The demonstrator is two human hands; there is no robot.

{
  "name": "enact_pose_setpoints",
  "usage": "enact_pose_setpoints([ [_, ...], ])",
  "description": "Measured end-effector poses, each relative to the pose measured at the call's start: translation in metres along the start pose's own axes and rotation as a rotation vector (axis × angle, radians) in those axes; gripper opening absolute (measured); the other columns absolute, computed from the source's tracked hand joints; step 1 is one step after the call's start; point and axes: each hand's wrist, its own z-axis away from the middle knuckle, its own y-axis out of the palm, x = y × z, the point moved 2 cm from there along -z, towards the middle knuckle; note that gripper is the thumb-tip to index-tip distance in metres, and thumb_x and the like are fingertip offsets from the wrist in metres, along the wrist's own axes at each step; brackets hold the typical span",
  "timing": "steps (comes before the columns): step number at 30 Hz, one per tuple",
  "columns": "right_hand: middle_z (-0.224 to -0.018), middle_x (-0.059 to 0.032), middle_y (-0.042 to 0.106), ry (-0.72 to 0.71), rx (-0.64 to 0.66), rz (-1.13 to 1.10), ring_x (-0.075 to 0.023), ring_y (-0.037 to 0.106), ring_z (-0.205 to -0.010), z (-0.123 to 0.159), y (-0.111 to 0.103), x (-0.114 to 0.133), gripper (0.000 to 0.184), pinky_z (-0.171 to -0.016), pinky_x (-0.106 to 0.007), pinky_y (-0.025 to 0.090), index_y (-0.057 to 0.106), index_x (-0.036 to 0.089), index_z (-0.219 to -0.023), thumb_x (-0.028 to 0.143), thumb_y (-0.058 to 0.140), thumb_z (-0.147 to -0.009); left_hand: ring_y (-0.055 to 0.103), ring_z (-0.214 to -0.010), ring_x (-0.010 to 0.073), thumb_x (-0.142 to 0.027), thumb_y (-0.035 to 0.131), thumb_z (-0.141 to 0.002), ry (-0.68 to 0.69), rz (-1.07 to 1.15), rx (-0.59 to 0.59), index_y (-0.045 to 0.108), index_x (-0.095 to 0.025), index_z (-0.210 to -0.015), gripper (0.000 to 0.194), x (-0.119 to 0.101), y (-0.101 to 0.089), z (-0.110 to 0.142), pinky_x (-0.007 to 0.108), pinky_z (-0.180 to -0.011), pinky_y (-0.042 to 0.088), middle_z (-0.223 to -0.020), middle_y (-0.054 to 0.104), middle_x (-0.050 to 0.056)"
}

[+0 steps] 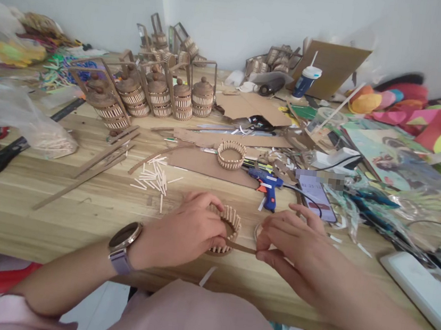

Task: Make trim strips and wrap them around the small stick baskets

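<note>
A small round basket (pixel 233 220) made of upright matchsticks stands near the table's front edge. My left hand (pixel 193 223), with a watch on its wrist, grips its left side, fingers over the rim. From the basket a narrow brown cardboard strip (pixel 240 247) runs out to the right. Its free end is pinched between thumb and fingers of my right hand (pixel 295 244). A round pale object (pixel 257 232) shows partly behind the right fingers; I cannot make out what it is. Loose matchsticks (pixel 155 175) lie in a heap beyond my left hand.
A second matchstick ring (pixel 231 155) sits on cardboard behind the hands. Close to it lie a blue glue gun (pixel 268 187) and a phone (pixel 316 198). Several lidded matchstick baskets (pixel 202 98) stand at the back left. A white power strip (pixel 418 288) is at the right, a cup (pixel 307 82) farther back.
</note>
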Motion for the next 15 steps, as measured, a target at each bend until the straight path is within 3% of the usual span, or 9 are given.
enact_pose_setpoints([
  [9,-0.079,-0.0024,0.063,0.058,-0.003,-0.009,-0.0225,0.060,-0.088,-0.012,0.005,-0.009,0.020,-0.100,-0.052,0.026,0.057,0.021,-0.076,0.025,0.048,-0.094,0.048,-0.116,0.0248,-0.021,0.057,-0.094,0.166,-0.043,-0.043,0.064,-0.018,-0.075,0.020,-0.004,0.002,0.003,0.041,-0.104,0.031,-0.077,0.068,-0.001],
  [15,-0.083,-0.0021,0.067,0.068,-0.063,-0.077,-0.0236,0.062,-0.091,-0.013,0.012,-0.017,0.010,-0.103,-0.054,0.027,0.064,0.024,-0.079,0.028,0.060,-0.088,0.048,-0.117,0.0233,-0.022,0.058,-0.094,0.217,-0.118,-0.074,0.064,-0.017,-0.076,0.019,-0.007,0.003,0.005,0.040,-0.105,0.030,-0.075,0.068,-0.001],
])
